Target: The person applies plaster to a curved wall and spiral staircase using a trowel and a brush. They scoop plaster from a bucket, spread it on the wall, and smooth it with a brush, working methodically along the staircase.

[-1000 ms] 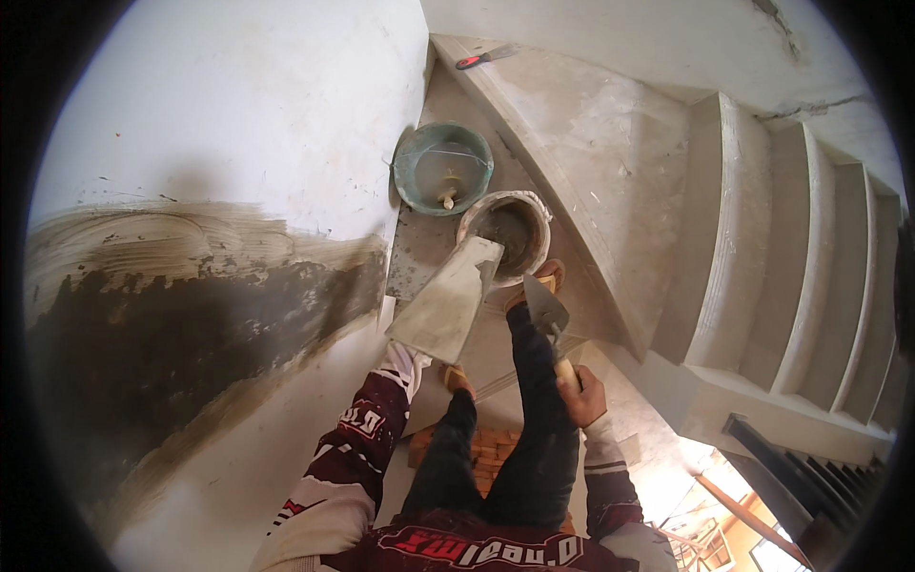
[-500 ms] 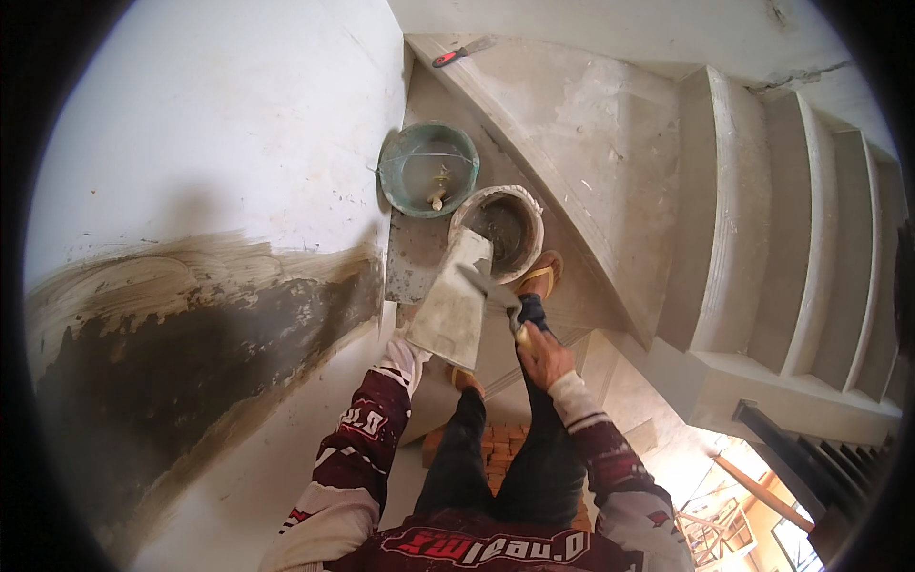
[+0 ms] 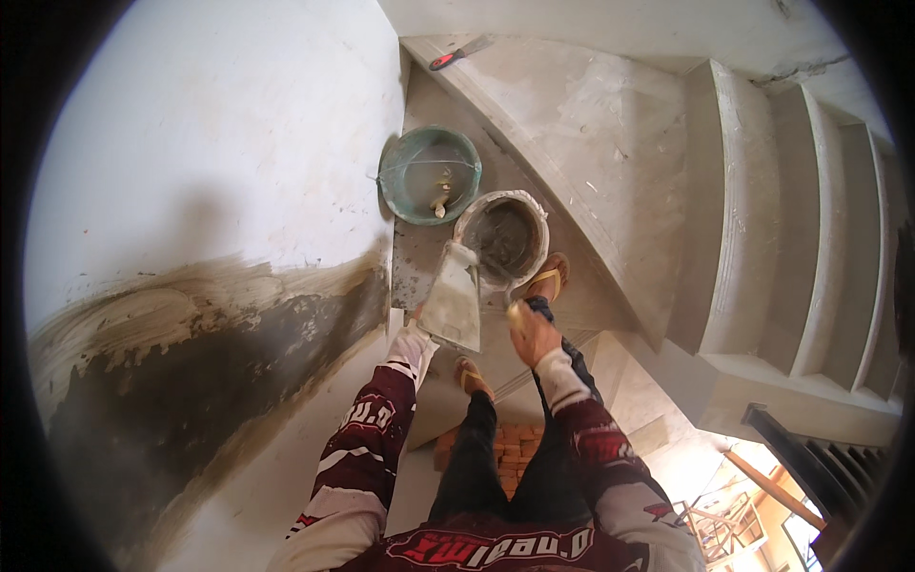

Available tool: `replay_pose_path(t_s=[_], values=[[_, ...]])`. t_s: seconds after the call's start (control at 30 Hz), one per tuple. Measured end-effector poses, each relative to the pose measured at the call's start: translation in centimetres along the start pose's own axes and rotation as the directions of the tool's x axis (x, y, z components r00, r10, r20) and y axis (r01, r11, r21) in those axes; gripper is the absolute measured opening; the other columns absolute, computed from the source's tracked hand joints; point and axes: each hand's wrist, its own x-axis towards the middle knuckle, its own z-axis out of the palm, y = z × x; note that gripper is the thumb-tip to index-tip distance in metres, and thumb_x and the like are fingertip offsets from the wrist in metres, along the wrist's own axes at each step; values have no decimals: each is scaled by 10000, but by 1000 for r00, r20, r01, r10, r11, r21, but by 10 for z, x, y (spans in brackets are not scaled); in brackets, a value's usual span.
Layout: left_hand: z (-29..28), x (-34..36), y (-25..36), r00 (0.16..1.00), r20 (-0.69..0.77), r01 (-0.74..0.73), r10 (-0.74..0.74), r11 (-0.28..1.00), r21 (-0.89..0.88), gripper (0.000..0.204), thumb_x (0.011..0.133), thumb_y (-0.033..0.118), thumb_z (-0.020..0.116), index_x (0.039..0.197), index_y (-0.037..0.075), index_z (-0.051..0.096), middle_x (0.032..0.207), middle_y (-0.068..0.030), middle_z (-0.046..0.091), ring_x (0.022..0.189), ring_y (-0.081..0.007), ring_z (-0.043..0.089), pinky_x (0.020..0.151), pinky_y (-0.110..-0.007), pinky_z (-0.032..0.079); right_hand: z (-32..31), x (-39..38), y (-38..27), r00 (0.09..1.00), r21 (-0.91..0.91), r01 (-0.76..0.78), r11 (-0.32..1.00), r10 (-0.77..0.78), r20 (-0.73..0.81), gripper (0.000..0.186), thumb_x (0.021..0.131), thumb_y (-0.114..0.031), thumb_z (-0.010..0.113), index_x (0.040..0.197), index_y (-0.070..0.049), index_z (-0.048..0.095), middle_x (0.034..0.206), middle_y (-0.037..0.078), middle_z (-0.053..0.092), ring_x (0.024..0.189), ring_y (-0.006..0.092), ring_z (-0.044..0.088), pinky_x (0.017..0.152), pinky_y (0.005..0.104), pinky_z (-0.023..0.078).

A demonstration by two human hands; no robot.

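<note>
A tapered, grey-white mortar board (image 3: 452,303) slants just short of the bucket of wet mix, its far end over the near rim. My left hand (image 3: 416,327) holds it from the wall side; most of the fingers are hidden behind the board. The bucket (image 3: 460,226) has a crusted pale rim and grey mortar (image 3: 507,238) inside. My right hand (image 3: 536,336) is closed around the yellowish handle of a trowel (image 3: 516,311), right of the board and near the bucket's lower edge. The trowel's blade is hard to make out.
A green bucket (image 3: 390,197) of cloudy water, with a brush-like thing in it, stands by the wall. A red-handled scraper (image 3: 446,60) lies on the landing. Concrete steps (image 3: 743,229) rise at the right. Dark wet plaster (image 3: 219,353) covers the lower left wall. Bricks (image 3: 515,453) lie below.
My right hand has moved slightly up and left with the trowel, whose blade has left the board toward the bucket. The near end of the board has risen a little in view.
</note>
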Motion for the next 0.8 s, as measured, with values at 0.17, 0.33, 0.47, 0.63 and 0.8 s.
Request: replay_pose_path(t_s=[0.17,0.33,0.47,0.63,0.8], values=[[-2,6,-5,998,39,-57,52,987,153,257,889,297,523,907,80,660,914,-77,681,810,-286,652,680,-376,512,-9,-47,-20,996,30,60,998,-62,71,532,841,-303,625,1313,-100,488,1002,201,642,863,401,636,790,470,513],[43,-42,-38,943,-250,-170,221,963,211,289,880,303,532,1010,89,676,941,-88,685,860,-275,661,728,-379,514,13,12,18,943,13,-329,944,327,53,538,852,-376,600,1313,-122,490,1088,233,636,980,416,621,867,483,489],[1,-3,3,978,121,-206,168,841,500,326,898,216,515,1173,60,598,991,-118,687,907,-266,654,793,-383,504,19,39,46,929,282,-367,886,362,74,509,887,-437,549,1265,-98,531,1017,208,641,888,370,621,766,440,499],[49,65,-4,978,-1,128,-209,603,-787,263,945,207,490,1004,19,665,916,-109,695,826,-205,634,757,-315,479,66,46,57,682,561,-728,394,503,531,466,923,-413,516,1179,-24,542,797,121,593,578,203,544,500,341,463],[-6,71,54,967,157,245,-199,577,-779,342,945,301,510,1000,-5,652,910,-176,675,830,-284,640,784,-354,481,96,-27,86,709,565,-695,446,555,434,428,930,-400,518,1105,-10,546,784,100,583,530,186,535,447,326,436]])
